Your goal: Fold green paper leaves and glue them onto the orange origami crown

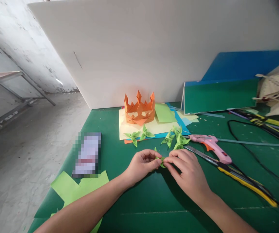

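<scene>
Between my two hands, just above the green table, is a small light-green folded paper flower (163,164). My left hand (143,164) pinches it from the left with thumb and fingers. From the right, my right hand (186,168) grips its edge between thumb and forefinger; part of the flower is hidden by the fingers. Beyond my hands lie similar green paper flowers: one at the left (132,137), another beside it (146,132), and a cluster (181,138) near the glue gun. An orange folded paper crown (139,111) stands behind them on paper sheets.
A pink glue gun (211,144) and yellow-handled scissors (246,183) lie at the right, with a black cable (258,163) trailing there. Green paper sheets (88,186) sit under my left forearm, below a blurred phone (87,153). A white board (134,48) stands behind.
</scene>
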`<state>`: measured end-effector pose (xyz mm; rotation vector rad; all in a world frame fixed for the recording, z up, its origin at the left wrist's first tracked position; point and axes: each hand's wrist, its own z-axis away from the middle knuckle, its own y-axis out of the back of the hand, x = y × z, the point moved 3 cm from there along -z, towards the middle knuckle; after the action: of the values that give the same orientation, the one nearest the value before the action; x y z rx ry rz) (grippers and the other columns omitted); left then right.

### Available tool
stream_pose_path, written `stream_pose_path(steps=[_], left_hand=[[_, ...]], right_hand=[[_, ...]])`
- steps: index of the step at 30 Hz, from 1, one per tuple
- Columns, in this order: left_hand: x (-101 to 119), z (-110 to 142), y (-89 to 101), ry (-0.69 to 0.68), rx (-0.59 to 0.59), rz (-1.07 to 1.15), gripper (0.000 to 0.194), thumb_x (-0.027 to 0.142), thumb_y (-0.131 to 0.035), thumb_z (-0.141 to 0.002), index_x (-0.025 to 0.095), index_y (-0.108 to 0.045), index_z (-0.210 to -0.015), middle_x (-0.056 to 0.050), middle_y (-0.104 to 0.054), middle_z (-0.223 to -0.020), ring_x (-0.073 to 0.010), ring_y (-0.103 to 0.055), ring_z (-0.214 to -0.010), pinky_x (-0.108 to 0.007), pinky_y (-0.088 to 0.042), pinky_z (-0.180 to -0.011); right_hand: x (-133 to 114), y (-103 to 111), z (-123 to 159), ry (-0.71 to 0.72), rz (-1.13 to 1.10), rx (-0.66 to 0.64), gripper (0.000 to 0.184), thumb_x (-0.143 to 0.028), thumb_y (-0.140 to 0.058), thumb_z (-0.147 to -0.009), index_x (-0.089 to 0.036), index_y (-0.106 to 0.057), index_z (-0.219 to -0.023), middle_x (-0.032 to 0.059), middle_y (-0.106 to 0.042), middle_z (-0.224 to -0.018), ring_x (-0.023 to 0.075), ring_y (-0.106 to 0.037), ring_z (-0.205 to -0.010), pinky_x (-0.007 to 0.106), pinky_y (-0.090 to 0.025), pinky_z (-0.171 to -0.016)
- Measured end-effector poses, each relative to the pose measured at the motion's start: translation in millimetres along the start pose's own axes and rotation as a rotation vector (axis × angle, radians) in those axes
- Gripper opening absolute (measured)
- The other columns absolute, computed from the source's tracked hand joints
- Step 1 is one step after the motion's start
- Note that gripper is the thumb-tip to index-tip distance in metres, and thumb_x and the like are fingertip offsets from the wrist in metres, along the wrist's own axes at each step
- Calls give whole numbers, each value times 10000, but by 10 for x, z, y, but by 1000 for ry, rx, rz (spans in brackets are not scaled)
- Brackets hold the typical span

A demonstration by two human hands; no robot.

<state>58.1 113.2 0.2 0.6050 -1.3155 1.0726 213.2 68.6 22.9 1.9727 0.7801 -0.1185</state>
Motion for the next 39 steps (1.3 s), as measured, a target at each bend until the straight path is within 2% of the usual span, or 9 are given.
stream_pose_path(steps=[10, 14, 17, 21, 23, 27, 31, 35, 39], left_hand=[[51, 105, 7, -301, -2, -498, 137, 273, -638, -797, 183, -634, -900, -58, -584, -984, -125, -557, -750, -242, -483, -650], [3, 64, 21, -163, -84, -337, 182, 326, -666, -797, 177, -596, -876, 8, -556, -767, -82, -489, -611, -215, -426, -581], [-22, 20, 37, -59, -80, -74, 307, 390, -736, -747, 167, -564, -867, 41, -510, -682, -69, -487, -578, -201, -400, -557], [3, 3, 52, -58, -17, 92, 338, 374, -772, -727, 166, -579, -912, 27, -556, -721, -98, -578, -697, -229, -457, -693], [8, 4, 46, -80, -4, 101, 329, 364, -770, -735, 167, -598, -934, 16, -582, -754, -104, -583, -733, -238, -459, -727], [-17, 5, 20, -123, -1, 18, 339, 376, -774, -722, 166, -655, -961, -7, -609, -830, -102, -555, -732, -236, -454, -703], [-23, 24, 5, -155, 7, -127, 311, 380, -738, -754, 163, -677, -967, -56, -631, -914, -130, -584, -761, -255, -487, -692], [76, 83, 7, -356, 93, -358, 130, 277, -702, -787, 182, -677, -873, -98, -602, -1092, -199, -607, -992, -295, -517, -812], [158, 136, -4, -506, 157, -573, 53, 189, -662, -798, 195, -645, -847, -69, -639, -999, -188, -614, -965, -312, -500, -850]], right_hand=[[-95, -24, 0, 129, 174, -29, 156, -163, -489, -930, -194, -621, -852, 42, -615, -844, 180, -540, -847, 354, -368, -801], [-66, -14, 1, 97, 101, -31, 164, -188, -491, -935, -209, -625, -844, 38, -617, -842, 180, -555, -848, 352, -391, -795], [16, 10, 13, -17, -23, -2, 129, -288, -564, -905, -235, -616, -1010, 59, -622, -1001, 213, -565, -980, 371, -434, -848], [128, -13, 37, -264, -316, 23, 412, -381, -626, -854, -241, -486, -1216, 64, -628, -1012, 192, -620, -898, 332, -525, -760], [150, -61, 51, -363, -504, 10, 374, -367, -599, -873, -237, -453, -1192, 31, -644, -892, 157, -638, -763, 284, -540, -663], [140, -109, 73, -416, -638, 48, 251, -326, -583, -885, -234, -459, -1082, 25, -661, -857, 149, -658, -773, 264, -550, -667], [89, -54, 78, -327, -452, 117, 185, -288, -590, -879, -232, -492, -1027, 22, -652, -836, 144, -651, -727, 265, -550, -645], [-21, 0, 74, -66, -151, 122, 105, -208, -559, -897, -233, -523, -993, 30, -654, -830, 157, -651, -750, 282, -537, -652], [-93, -15, 108, 146, -23, 81, 191, -105, -528, -896, -229, -497, -1038, 41, -660, -870, 176, -647, -830, 326, -538, -724]])
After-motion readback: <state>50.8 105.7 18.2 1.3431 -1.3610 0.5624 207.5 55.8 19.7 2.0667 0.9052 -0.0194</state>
